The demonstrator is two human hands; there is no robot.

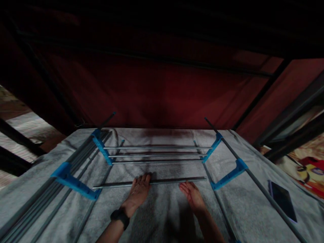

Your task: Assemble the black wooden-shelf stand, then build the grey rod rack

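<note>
A loose grey metal rod [162,182] lies crosswise on a grey cloth [157,216]. My left hand [138,193], with a black watch on the wrist, rests flat with its fingertips on the rod. My right hand [192,194] lies just below the rod's right part, palm turned partly up, fingers apart and holding nothing. The rod's left end sits in a blue plastic bracket [73,182]; its right end stops short of another blue bracket [229,175]. Farther back, three parallel rods [157,154] span two blue brackets.
Long dark rods [45,195] run along the left side of the cloth. A dark phone [282,199] lies at the right. Dark red fabric [162,91] on a black frame walls the back. A patterned floor [308,168] shows at the right.
</note>
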